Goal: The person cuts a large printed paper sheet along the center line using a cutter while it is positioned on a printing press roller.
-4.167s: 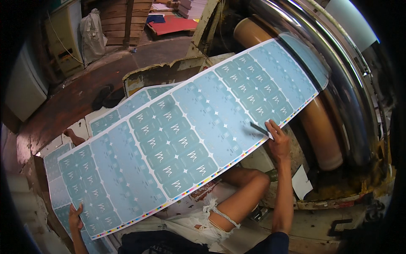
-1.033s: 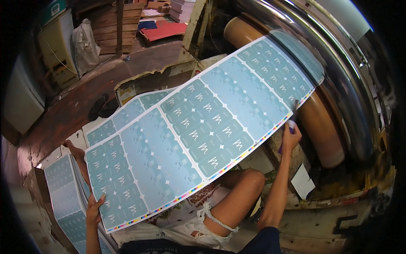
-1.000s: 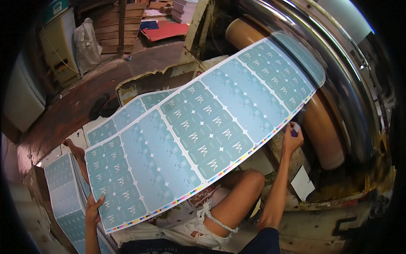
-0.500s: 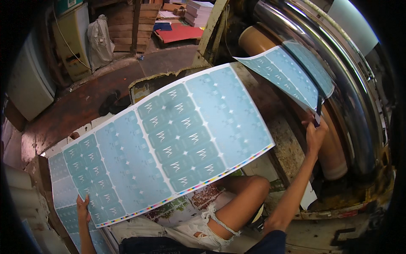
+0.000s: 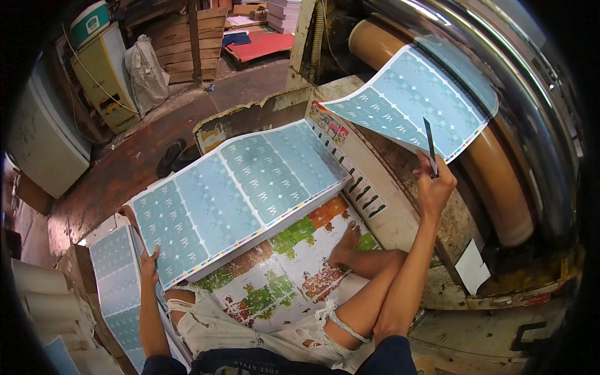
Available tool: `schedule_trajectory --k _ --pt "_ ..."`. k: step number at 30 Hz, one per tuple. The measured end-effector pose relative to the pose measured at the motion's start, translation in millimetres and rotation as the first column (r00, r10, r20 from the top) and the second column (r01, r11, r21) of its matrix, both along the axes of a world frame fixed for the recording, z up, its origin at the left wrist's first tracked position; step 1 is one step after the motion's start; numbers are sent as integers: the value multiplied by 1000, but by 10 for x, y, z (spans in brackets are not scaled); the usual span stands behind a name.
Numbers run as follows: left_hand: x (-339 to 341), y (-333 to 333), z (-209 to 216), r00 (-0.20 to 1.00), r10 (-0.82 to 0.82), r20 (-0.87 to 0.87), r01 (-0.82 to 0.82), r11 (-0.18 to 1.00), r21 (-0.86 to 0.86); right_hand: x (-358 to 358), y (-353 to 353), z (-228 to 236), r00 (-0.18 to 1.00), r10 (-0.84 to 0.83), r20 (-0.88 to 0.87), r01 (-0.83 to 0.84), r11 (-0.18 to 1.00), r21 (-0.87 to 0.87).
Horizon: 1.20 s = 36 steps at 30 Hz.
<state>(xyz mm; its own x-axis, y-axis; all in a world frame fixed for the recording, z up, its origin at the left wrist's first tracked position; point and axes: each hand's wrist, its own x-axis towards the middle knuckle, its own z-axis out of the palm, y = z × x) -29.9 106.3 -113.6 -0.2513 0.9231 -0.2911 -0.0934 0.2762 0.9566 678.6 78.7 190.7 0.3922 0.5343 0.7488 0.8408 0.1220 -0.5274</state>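
My left hand (image 5: 150,269) grips the near left corner of a printed sheet (image 5: 228,194) in teal and pale blue, its fingers partly hidden by the paper. That sheet lies over a thick stack of paper (image 5: 262,236), its far edge slightly wavy. At the right, my right hand (image 5: 436,187) is closed around a thin dark blade-like strip (image 5: 430,140), which points up and away. Just beyond that hand, another printed sheet (image 5: 409,94) hangs curved from between the rollers, with its free edge toward me. Whether my right fingers touch this sheet, I cannot tell.
Large shiny metal roller (image 5: 500,69) and brown roller (image 5: 500,200) fill the right side. A second pile of printed sheets (image 5: 115,281) stands at my left. My bare foot (image 5: 347,244) rests on a patchy printed board (image 5: 275,281). A white paper piece (image 5: 472,267) lies near the machine's edge.
The sheet stretched up in my left hand has come down onto the stack. More of another sheet has emerged from the rollers. My right hand has moved left, still holding the dark strip.
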Motion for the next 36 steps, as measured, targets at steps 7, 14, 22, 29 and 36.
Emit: schedule_trajectory --k 7,14,22,29,36 --pt "-318 310 -429 937 43 -346 -15 997 81 -515 62 -137 983 96 -157 -136 952 -275" --pt "1108 53 -129 134 -392 -910 189 912 -365 -383 -5 187 929 210 -306 -362 689 -628" --pt "1516 -27 43 229 -498 -836 149 867 -476 -531 -38 298 862 280 -423 -506 413 -757" --pt "2812 619 559 327 -343 -881 754 656 24 -657 -139 395 787 344 -511 -605 275 -747" --pt "3593 820 371 -49 -364 -930 737 615 -279 -607 -301 582 725 376 -578 -662 147 -735"
